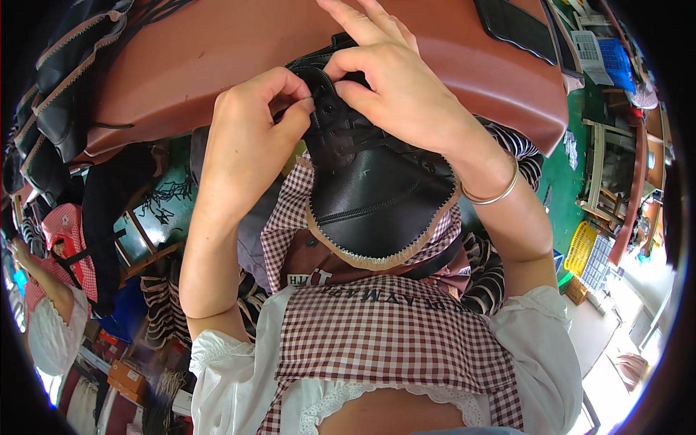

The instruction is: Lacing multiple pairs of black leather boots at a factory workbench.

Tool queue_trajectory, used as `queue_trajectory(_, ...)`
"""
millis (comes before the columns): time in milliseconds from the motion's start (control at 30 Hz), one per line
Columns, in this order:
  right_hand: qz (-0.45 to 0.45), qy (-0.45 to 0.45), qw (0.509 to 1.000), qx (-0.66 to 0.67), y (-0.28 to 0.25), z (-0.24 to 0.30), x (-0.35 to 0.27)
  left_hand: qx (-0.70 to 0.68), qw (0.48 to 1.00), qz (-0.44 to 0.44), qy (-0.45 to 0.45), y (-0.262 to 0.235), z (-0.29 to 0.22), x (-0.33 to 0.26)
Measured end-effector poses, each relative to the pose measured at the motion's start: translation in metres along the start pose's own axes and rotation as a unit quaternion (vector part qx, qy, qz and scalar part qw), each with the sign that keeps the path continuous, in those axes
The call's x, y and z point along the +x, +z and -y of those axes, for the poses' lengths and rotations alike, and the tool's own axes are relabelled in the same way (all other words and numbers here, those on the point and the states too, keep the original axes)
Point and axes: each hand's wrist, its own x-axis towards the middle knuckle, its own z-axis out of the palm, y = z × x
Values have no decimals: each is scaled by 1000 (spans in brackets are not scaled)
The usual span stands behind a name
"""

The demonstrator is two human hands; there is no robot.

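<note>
A black leather shoe upper [384, 192] lies over my lap, leaning on the table's near edge, its toe toward me. A zigzag-stitched tan edge runs round the toe. Black shoelace [355, 138] crosses between its eyelet rows. My left hand [250, 134] pinches the eyelet flap's edge between thumb and forefinger. On the other side of the eyelets, my right hand [399, 87] has thumb and forefinger closed together, its other fingers stretched away. What lies between those right fingertips is too dark to make out.
A brown-covered table [239, 43] spans the far side, with a black phone [515, 27] at its right. More black shoe uppers [69, 101] are stacked at left. Another person's arm [47, 279] shows at far left. A yellow basket [580, 246] stands on the right.
</note>
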Motion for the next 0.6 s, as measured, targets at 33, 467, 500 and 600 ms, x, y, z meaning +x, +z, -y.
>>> queue_trajectory(33,1,-1,1000,1,0,-1,0,8,1000,10,12,-1,1,2)
queue_trajectory(467,-122,-80,967,-208,21,-7,-2,62,998,21,-6,1,-7,12)
queue_trajectory(500,-224,-137,889,-375,26,-8,-3,64,998,23,-5,1,-6,13)
queue_trajectory(600,-215,-159,957,-108,17,-21,4,4,999,34,-31,2,-3,13)
